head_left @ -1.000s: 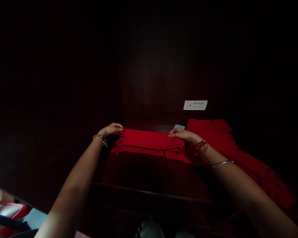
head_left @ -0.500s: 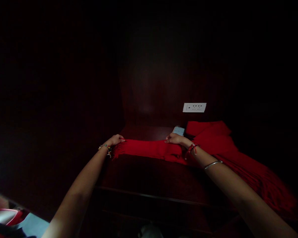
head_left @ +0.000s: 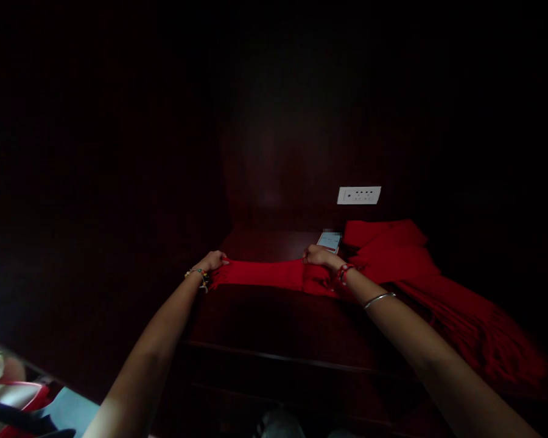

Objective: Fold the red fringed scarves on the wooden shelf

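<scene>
A red fringed scarf (head_left: 265, 274) is stretched flat between my hands over the dark wooden desk (head_left: 274, 328). My left hand (head_left: 214, 260) pinches its far left corner, beside the fringe. Farther right along the same far edge, my right hand (head_left: 317, 255) is closed on the cloth. To the right of that hand the scarf bunches up and continues under my wrist. More red cloth (head_left: 393, 258) lies spread on the right side of the desk, with long fringe toward the near right. Whether it joins the held piece is hidden by my forearm.
A phone (head_left: 329, 241) with a lit screen lies just behind my right hand. On the back panel is a white socket plate (head_left: 359, 195). A red-rimmed object (head_left: 36, 395) and a light blue surface (head_left: 70, 410) show at the lower left.
Both hands have come nearer to me and slightly closer together, drawing the scarf's far edge forward. The folded layer seen earlier now looks narrower, and more of the phone shows.
</scene>
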The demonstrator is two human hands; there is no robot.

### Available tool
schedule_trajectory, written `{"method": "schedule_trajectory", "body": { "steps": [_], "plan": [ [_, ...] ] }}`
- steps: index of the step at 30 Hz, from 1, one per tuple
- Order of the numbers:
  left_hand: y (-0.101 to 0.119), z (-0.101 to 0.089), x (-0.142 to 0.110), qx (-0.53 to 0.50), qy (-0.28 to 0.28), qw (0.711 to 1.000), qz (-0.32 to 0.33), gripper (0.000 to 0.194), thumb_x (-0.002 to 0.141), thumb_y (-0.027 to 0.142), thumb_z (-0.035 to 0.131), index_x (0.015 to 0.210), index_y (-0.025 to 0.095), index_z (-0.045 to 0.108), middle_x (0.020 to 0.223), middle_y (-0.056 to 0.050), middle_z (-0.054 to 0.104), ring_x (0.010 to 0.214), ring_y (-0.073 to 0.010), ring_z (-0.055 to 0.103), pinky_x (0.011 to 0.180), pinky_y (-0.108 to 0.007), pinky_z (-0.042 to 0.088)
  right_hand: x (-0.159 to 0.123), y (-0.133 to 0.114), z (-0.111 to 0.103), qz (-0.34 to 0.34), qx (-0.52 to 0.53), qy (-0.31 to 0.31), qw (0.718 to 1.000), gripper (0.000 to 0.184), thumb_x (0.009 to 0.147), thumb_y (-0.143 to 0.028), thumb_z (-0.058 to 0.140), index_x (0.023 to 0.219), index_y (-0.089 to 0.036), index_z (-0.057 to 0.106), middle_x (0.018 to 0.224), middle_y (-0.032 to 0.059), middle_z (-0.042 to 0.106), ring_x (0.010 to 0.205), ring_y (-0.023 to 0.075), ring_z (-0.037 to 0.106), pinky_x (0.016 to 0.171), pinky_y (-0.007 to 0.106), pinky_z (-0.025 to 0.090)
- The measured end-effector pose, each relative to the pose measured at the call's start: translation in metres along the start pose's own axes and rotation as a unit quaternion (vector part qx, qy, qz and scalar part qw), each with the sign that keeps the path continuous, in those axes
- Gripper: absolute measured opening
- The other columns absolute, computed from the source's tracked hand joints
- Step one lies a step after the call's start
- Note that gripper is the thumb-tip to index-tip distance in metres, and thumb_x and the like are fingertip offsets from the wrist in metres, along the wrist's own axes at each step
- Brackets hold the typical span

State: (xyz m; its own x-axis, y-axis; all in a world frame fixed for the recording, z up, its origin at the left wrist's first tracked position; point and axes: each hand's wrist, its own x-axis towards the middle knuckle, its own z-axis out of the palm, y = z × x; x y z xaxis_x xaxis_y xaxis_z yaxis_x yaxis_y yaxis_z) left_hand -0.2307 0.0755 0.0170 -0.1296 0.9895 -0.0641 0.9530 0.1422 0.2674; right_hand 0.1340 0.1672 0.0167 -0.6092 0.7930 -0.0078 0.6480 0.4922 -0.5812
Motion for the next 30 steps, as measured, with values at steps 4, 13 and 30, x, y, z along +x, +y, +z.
{"method": "schedule_trajectory", "body": {
  "steps": [4, 13, 30],
  "plan": [
    [0.013, -0.001, -0.011, 0.030, 0.062, 0.997, 0.017, 0.029, 0.072, 0.028, 0.052, 0.098, 0.020, 0.060, 0.099, -0.006, 0.059, 0.094, -0.0191, 0.051, 0.079, -0.025, 0.038, -0.004, -0.007, 0.002, 0.027, -0.076, 0.039, 0.996, 0.007, 0.062, -0.017, 0.059, 0.068, -0.015, 0.063, 0.064, 0.0028, 0.062, 0.065, 0.0163, 0.056, 0.056, 0.022, 0.037],
    [0.073, 0.061, -0.046, 0.103, -0.001, 0.981, 0.162, 0.057, 0.086, 0.052, 0.023, 0.136, 0.023, 0.021, 0.143, -0.010, 0.015, 0.130, -0.0274, 0.011, 0.100, -0.045, 0.016, -0.039, -0.012, -0.002, -0.019, -0.092, 0.110, 0.989, 0.027, 0.081, -0.032, 0.046, 0.096, -0.014, 0.060, 0.094, 0.0088, 0.063, 0.082, 0.0174, 0.057, 0.073, 0.025, 0.041],
    [0.056, 0.037, -0.047, 0.188, 0.028, 0.972, 0.139, 0.051, 0.085, 0.028, 0.025, 0.135, 0.018, 0.024, 0.143, -0.009, 0.012, 0.130, -0.0229, 0.010, 0.103, -0.041, 0.016, -0.146, 0.061, -0.057, -0.067, -0.347, 0.164, 0.921, 0.054, 0.081, -0.045, 0.043, 0.126, -0.014, 0.040, 0.122, 0.0172, 0.045, 0.114, 0.0278, 0.039, 0.097, 0.046, 0.026]
  ]
}}
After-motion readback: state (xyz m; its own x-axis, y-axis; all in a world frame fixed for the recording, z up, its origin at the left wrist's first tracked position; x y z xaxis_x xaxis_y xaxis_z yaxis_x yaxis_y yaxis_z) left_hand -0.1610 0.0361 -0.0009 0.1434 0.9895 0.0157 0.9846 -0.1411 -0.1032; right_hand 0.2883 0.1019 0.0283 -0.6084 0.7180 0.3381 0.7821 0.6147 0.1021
